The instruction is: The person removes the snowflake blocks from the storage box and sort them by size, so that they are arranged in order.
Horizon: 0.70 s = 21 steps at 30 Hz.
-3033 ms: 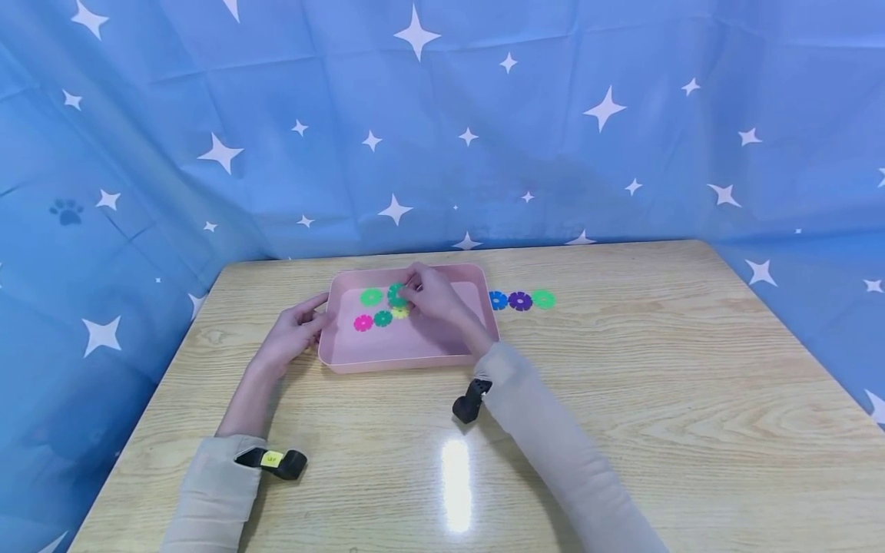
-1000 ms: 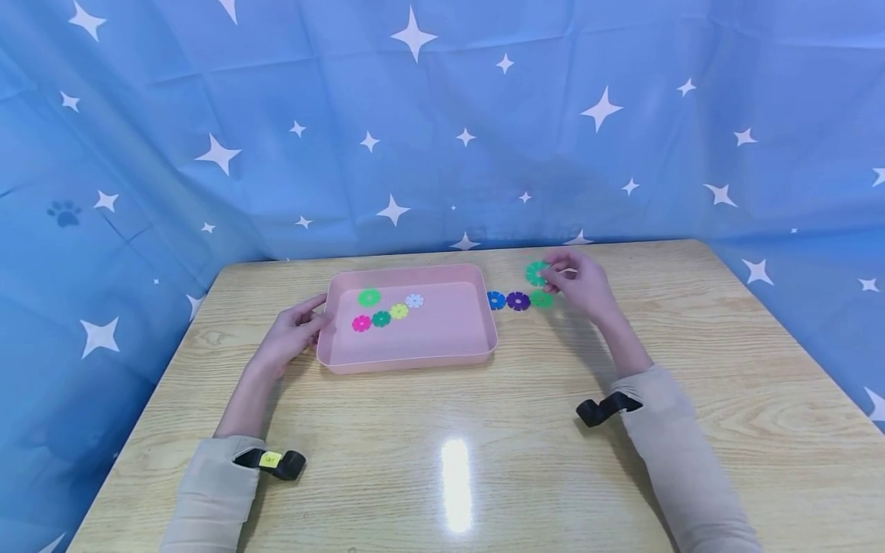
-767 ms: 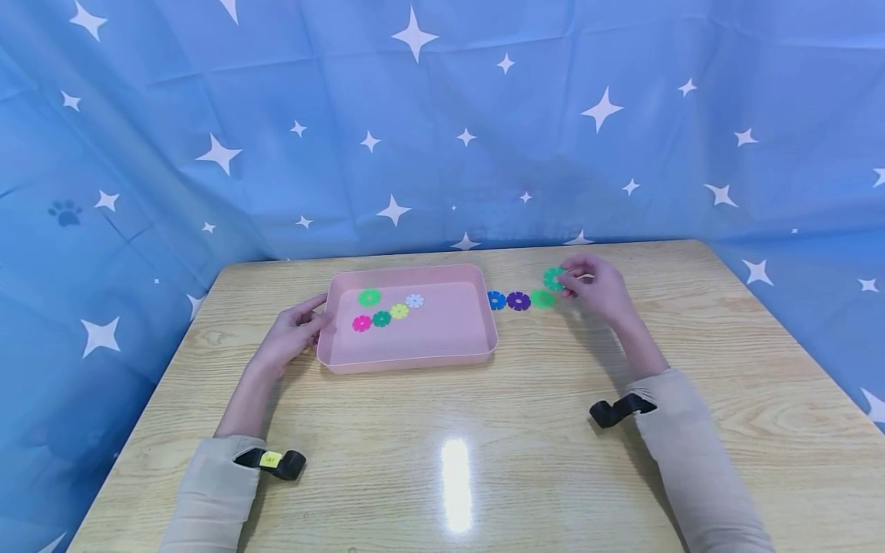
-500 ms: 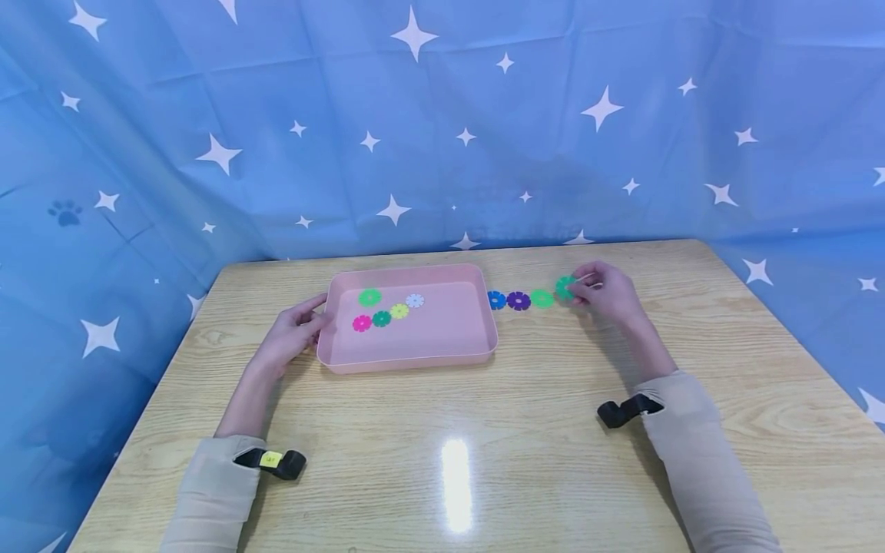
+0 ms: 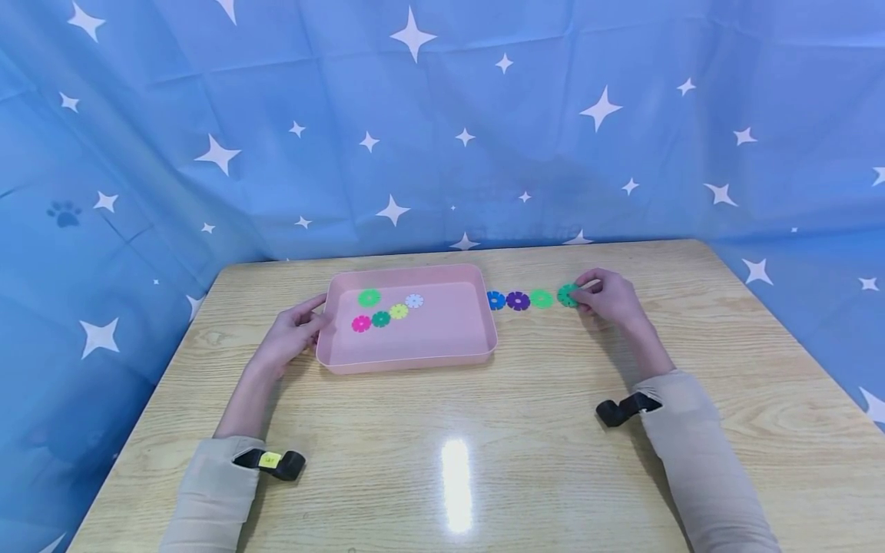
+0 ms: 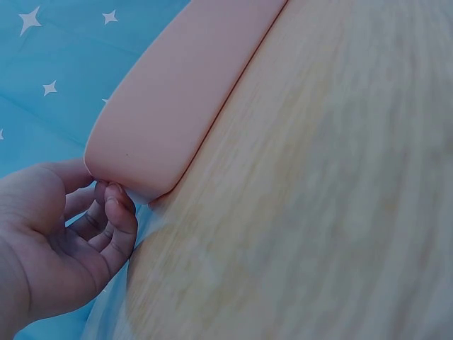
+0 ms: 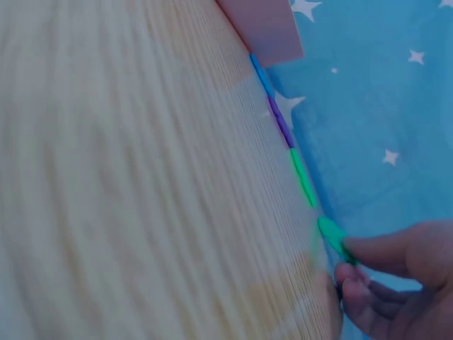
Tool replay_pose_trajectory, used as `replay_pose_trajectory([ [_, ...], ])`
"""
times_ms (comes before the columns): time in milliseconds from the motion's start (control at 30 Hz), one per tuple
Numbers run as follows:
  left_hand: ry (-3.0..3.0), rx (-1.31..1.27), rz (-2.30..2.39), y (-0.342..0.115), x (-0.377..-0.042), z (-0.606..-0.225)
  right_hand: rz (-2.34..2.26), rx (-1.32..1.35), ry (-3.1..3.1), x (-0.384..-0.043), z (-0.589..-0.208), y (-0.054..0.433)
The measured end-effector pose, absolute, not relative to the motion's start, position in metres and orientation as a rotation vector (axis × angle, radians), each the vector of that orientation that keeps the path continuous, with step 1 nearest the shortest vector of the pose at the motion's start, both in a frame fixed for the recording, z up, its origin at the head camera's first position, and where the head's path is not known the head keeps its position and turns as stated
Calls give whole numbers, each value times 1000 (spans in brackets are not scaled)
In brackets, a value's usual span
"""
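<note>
In the head view my right hand (image 5: pixel 611 298) pinches a teal-green notched plastic disc (image 5: pixel 566 296) between thumb and fingers, at the right end of a row. The right wrist view shows that disc (image 7: pixel 330 234) slightly tilted, one edge close to the table. Left of it lie a light green disc (image 5: pixel 541 299), a purple disc (image 5: pixel 518 300) and a blue disc (image 5: pixel 495 300). My left hand (image 5: pixel 293 332) holds the left end of a shallow pink tray (image 5: pixel 442 338), its fingers bent against the outer wall (image 6: pixel 156 113) in the left wrist view.
Inside the tray lie several more discs: light green (image 5: pixel 369 297), pink (image 5: pixel 361 323), dark green (image 5: pixel 381 319), yellow (image 5: pixel 399 311) and white (image 5: pixel 414 300). The tray's right wall abuts the blue disc. A starry blue curtain (image 5: pixel 449 153) hangs behind the wooden table (image 5: pixel 553 430).
My right hand has taken the teal-green disc out of the tray, carried it rightward and lowered it to the end of the row. My left hand has stayed at the tray.
</note>
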State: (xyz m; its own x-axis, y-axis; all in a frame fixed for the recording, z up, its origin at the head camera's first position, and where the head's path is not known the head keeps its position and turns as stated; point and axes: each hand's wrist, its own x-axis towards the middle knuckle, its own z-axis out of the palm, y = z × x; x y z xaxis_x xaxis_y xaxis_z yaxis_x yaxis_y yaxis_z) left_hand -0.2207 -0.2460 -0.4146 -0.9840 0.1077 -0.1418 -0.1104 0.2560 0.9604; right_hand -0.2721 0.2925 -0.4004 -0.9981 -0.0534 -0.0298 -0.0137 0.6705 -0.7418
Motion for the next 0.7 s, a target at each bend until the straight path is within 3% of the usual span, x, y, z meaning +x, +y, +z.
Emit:
replay_pose_trajectory([
  [700,2359,-4,1784,-246,-220,-414,-1158,-49,2831,-273,-400,289],
])
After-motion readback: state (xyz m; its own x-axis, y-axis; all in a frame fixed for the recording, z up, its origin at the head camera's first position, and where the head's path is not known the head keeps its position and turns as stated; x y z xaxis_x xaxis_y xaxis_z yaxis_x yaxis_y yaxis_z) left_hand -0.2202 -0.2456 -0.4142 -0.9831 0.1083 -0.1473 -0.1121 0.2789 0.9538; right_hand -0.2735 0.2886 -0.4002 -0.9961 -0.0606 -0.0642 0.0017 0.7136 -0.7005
